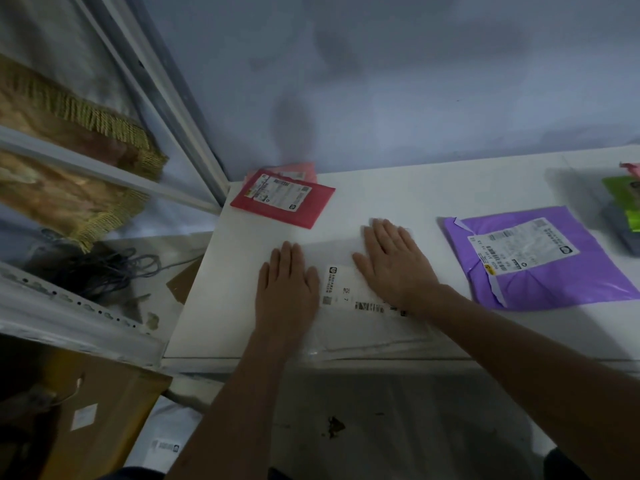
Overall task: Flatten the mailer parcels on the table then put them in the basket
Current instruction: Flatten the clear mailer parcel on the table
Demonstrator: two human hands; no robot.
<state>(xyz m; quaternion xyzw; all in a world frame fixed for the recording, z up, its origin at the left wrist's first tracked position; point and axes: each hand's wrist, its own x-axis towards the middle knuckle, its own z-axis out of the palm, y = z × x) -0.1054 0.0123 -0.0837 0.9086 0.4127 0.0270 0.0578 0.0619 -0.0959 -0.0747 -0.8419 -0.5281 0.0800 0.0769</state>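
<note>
Left hand point(287, 292) and right hand point(394, 265), fingers flat and released, press the flat white plastic mailer parcel point(363, 317) on the white table point(398, 195)'s near edge.

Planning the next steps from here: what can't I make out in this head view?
- The basket: nowhere in the head view.
- White mailer: partly covered by the left hand and right hand pressing flat on it; its pale outline blends into the table.
- Pink mailer: mostly hidden under the red mailer.
- Green packet: cut off by the right edge and blurred.
- Label text: too small and blurred to read.
</note>
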